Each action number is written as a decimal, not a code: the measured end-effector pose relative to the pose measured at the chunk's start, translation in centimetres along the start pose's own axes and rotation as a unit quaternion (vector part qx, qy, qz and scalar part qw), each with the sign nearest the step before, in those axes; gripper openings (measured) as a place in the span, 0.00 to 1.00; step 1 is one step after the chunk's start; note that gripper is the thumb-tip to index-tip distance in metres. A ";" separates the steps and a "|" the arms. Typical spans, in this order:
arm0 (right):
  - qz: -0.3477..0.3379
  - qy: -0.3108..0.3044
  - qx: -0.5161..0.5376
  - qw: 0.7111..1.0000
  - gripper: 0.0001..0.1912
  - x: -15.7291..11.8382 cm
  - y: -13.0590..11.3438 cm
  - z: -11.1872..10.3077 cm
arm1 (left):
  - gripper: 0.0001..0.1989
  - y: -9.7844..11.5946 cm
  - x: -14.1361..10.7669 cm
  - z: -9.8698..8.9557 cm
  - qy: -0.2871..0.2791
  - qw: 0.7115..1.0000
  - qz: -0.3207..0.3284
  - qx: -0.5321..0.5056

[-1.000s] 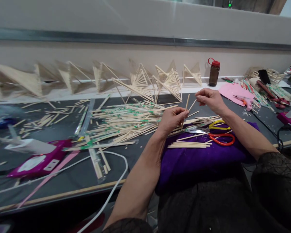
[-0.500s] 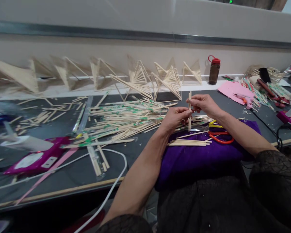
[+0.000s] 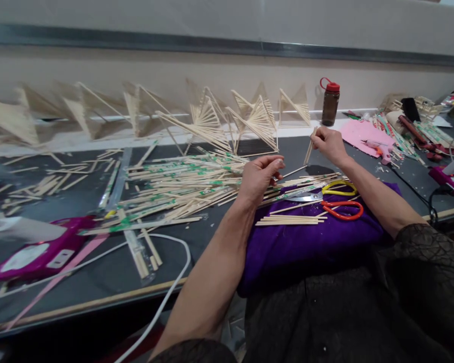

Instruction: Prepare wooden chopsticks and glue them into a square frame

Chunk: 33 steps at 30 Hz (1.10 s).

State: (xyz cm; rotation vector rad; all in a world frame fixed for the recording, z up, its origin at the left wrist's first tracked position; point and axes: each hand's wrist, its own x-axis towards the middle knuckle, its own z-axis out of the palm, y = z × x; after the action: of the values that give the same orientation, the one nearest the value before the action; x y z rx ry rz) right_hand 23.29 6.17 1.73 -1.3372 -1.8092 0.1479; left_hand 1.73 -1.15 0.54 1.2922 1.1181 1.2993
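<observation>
My right hand (image 3: 328,145) is closed in a pinch around a couple of thin wooden sticks (image 3: 308,151), which stand tilted with their lower ends at the dark tabletop. To its left, my left hand (image 3: 260,176) is half curled, thumb and fingers loosely apart. One thin stick (image 3: 295,172) reaches from near its fingertips toward the sticks in my right hand; whether the fingers touch it I cannot tell. Below both hands, scissors (image 3: 331,198) with yellow and red handles lie on purple cloth (image 3: 298,252), beside several loose sticks (image 3: 291,220).
A heap of sticks in green-marked wrappers (image 3: 181,181) covers the table's middle. Twisted stick structures (image 3: 208,121) line the wall, near a red-capped bottle (image 3: 330,103). A glue gun (image 3: 380,148) rests on pink paper (image 3: 353,132). At left sits a magenta device (image 3: 41,249) with a white cable (image 3: 185,247).
My hands have come apart: the right one moved away and to the right with the sticks, the left one drew back leftward and loosened. The scissors show more fully. The view shifted slightly.
</observation>
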 end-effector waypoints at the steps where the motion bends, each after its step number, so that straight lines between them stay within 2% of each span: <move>1: 0.005 -0.005 -0.012 1.000 0.09 -0.1 0.2 0.1 | 0.17 0.0 0.0 0.1 -0.002 1.000 0.001 0.003; 7: -0.015 -0.076 -0.051 0.996 0.08 -0.4 -0.4 1.5 | 0.16 -0.1 -0.1 0.2 -0.005 1.000 0.006 0.014; 11: -0.012 -0.073 -0.054 0.996 0.08 -0.2 -1.1 1.4 | 0.16 -0.1 -0.1 0.2 -0.008 1.000 0.003 0.013; 15: 0.005 -0.058 0.018 0.998 0.07 0.1 -1.5 1.2 | 0.16 0.0 -0.1 0.3 -0.013 1.000 -0.001 0.022; 20: 0.023 -0.112 0.089 0.989 0.07 -0.1 -1.6 2.3 | 0.16 -0.4 0.1 0.2 -0.009 0.999 0.009 0.035; 23: 0.031 -0.117 0.132 0.984 0.06 -0.4 -2.0 2.3 | 0.16 -0.8 0.3 0.1 0.011 0.998 0.022 0.055; 27: 0.041 -0.172 0.252 0.952 0.07 -1.1 -4.1 0.9 | 0.19 -0.8 0.3 0.0 0.026 0.996 0.047 0.074; 30: 0.058 -0.233 0.317 0.918 0.08 -1.7 -6.1 0.0 | 0.19 -0.4 0.1 -0.1 -0.016 0.998 0.039 0.053; 33: 0.079 -0.261 0.346 0.897 0.08 -2.1 -6.8 -0.3 | 0.18 0.0 -0.2 -0.2 -0.066 0.997 0.009 0.028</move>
State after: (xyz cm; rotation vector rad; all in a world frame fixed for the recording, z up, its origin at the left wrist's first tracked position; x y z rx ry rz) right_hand 18.63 1.52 4.47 -0.9564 -1.7901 1.2232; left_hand 1.57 -1.33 0.52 1.4113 1.0579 1.1849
